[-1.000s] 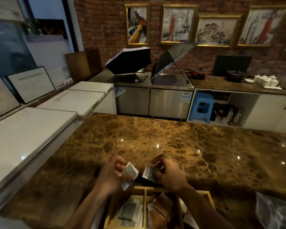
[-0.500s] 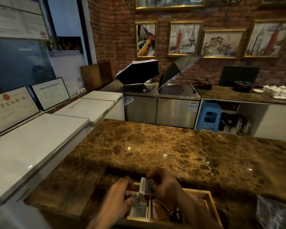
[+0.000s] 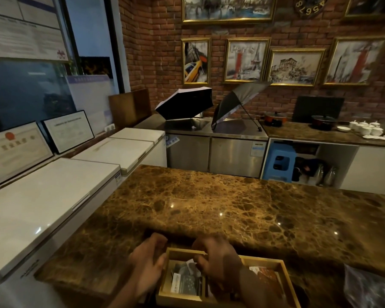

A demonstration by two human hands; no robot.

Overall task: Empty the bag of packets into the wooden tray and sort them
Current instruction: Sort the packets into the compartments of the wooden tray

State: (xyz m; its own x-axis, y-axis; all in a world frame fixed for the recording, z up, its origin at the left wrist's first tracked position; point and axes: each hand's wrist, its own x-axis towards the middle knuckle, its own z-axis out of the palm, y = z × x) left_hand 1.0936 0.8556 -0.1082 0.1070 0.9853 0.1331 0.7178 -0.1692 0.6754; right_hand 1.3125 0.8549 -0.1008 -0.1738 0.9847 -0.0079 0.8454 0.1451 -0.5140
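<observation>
A wooden tray (image 3: 284,277) with compartments lies at the near edge of the marble counter. Grey packets (image 3: 185,282) fill its left compartment and red-brown packets (image 3: 267,274) lie in the right one. My left hand (image 3: 147,261) hovers at the tray's left rim, fingers apart and holding nothing. My right hand (image 3: 217,258) is over the tray's middle with fingers curled down. A tilted white-edged packet (image 3: 190,262) sits at its fingertips; whether they grip it is unclear. The crumpled plastic bag (image 3: 370,290) lies at the bottom right.
The brown marble counter (image 3: 231,207) stretches ahead of the tray. White chest freezers (image 3: 42,203) stand along the left. A steel unit with two open umbrellas (image 3: 185,103) and a back counter with pots and white cups (image 3: 365,128) line the brick wall.
Both hands came down from above the counter to the tray, each having held a grey packet. The left hand has let its packet go. The view tilted upward.
</observation>
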